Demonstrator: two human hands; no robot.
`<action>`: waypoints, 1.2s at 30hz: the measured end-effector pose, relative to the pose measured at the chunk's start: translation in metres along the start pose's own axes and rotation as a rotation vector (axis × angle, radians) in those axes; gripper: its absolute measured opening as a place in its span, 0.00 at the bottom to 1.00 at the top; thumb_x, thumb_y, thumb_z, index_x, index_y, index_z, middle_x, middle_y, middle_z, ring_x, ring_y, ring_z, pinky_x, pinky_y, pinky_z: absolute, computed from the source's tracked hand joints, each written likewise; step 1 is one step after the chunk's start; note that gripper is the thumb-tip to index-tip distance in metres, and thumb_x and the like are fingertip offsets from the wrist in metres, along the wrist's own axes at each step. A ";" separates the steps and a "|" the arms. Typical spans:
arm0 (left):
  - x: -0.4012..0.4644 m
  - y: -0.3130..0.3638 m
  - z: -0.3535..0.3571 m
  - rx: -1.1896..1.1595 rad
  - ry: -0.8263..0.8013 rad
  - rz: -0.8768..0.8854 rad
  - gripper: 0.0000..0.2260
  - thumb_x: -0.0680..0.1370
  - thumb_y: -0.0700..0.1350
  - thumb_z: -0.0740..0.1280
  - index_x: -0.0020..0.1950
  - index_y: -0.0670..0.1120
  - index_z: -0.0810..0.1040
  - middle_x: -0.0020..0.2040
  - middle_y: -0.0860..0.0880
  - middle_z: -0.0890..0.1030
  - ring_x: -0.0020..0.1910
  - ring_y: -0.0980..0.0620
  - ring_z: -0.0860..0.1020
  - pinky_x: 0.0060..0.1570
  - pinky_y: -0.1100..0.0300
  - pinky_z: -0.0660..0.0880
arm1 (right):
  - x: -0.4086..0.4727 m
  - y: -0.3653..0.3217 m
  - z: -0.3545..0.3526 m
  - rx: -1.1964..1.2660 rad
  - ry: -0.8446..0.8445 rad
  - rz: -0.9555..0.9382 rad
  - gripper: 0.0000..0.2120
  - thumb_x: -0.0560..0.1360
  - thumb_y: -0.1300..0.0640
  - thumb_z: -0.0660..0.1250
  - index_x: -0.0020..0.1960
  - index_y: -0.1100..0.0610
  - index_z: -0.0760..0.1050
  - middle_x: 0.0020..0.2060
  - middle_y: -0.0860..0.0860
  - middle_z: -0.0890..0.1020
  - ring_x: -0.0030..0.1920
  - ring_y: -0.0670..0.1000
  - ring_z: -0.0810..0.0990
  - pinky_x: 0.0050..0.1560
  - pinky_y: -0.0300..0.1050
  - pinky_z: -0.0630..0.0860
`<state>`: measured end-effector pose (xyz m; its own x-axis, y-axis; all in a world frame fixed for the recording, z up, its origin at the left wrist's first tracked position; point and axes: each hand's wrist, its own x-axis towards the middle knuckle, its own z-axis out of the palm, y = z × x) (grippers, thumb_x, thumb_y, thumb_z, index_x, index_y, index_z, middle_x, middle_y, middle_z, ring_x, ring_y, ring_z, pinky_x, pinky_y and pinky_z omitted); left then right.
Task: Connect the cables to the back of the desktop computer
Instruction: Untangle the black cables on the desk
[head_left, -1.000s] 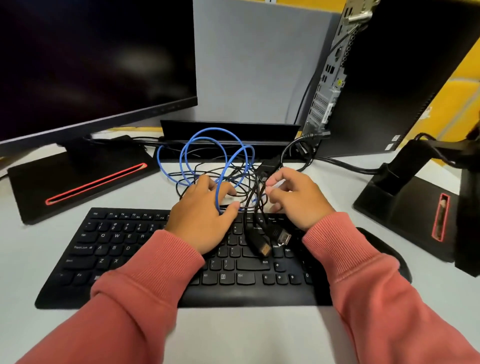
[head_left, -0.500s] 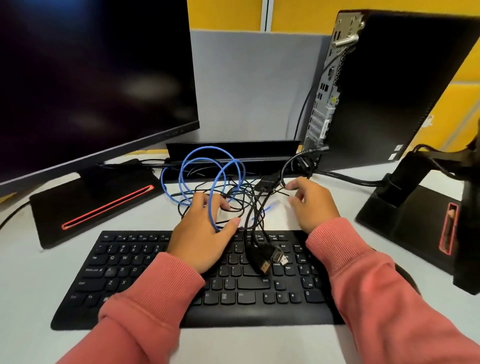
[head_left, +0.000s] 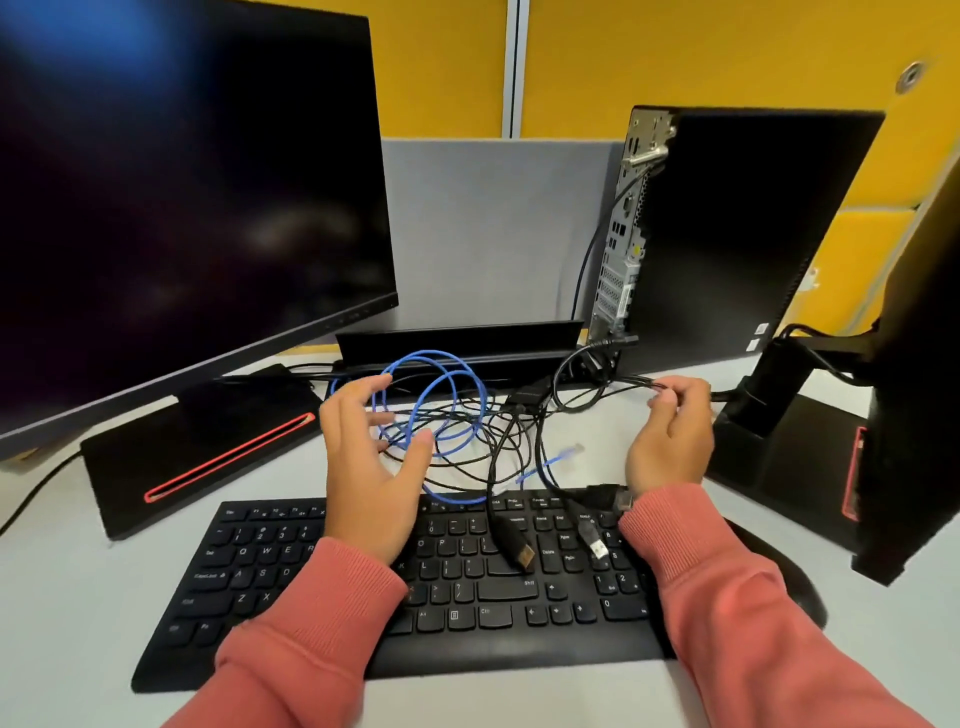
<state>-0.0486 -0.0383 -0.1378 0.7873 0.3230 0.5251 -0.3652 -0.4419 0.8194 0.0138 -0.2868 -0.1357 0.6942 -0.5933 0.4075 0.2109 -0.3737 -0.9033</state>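
The black desktop computer (head_left: 737, 234) stands upright at the back right, its metal back panel (head_left: 618, 260) with ports facing left. One black cable is plugged in low on that panel. A tangle of black cables (head_left: 504, 431) and a coiled blue cable (head_left: 441, 395) lie between the keyboard and the tower. Two black plugs rest on the keys: a wide one (head_left: 519, 551) and a USB one (head_left: 597, 545). My left hand (head_left: 369, 467) hovers with spread fingers at the blue coil. My right hand (head_left: 670, 436) pinches a strand of black cables near the tower's foot.
A black keyboard (head_left: 311, 582) lies in front of me. A large dark monitor (head_left: 182, 208) on a red-striped base (head_left: 197, 447) fills the left. A second monitor's stand (head_left: 779, 441) crowds the right. A low black bar (head_left: 457, 343) sits behind the cables.
My hands have drawn apart. The right hand moved right, pulling black cables toward the tower, and the plugs slid across the keys. My view has tilted upward.
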 end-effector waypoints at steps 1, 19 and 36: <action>0.001 0.004 0.000 0.047 0.031 0.096 0.23 0.77 0.38 0.72 0.69 0.53 0.71 0.68 0.51 0.69 0.61 0.56 0.75 0.61 0.62 0.73 | -0.002 -0.003 0.000 0.014 -0.001 -0.004 0.09 0.84 0.63 0.53 0.54 0.56 0.71 0.47 0.54 0.78 0.43 0.40 0.74 0.44 0.24 0.65; 0.064 0.012 0.109 0.738 -0.814 0.497 0.12 0.86 0.53 0.58 0.61 0.53 0.79 0.60 0.55 0.76 0.61 0.51 0.69 0.57 0.51 0.62 | -0.007 -0.007 -0.007 0.014 0.201 -0.017 0.10 0.84 0.57 0.51 0.57 0.50 0.71 0.51 0.50 0.71 0.52 0.54 0.72 0.64 0.59 0.67; 0.066 0.048 0.057 0.020 -0.395 0.252 0.08 0.85 0.43 0.63 0.48 0.47 0.80 0.43 0.52 0.81 0.45 0.50 0.80 0.51 0.49 0.77 | -0.002 0.004 0.004 -0.260 -0.034 -0.059 0.09 0.84 0.55 0.58 0.52 0.46 0.76 0.48 0.41 0.78 0.54 0.45 0.65 0.51 0.46 0.52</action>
<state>0.0139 -0.0858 -0.0768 0.8057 -0.1377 0.5761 -0.5624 -0.4831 0.6711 0.0163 -0.2845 -0.1408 0.7096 -0.5424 0.4498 0.0709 -0.5802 -0.8114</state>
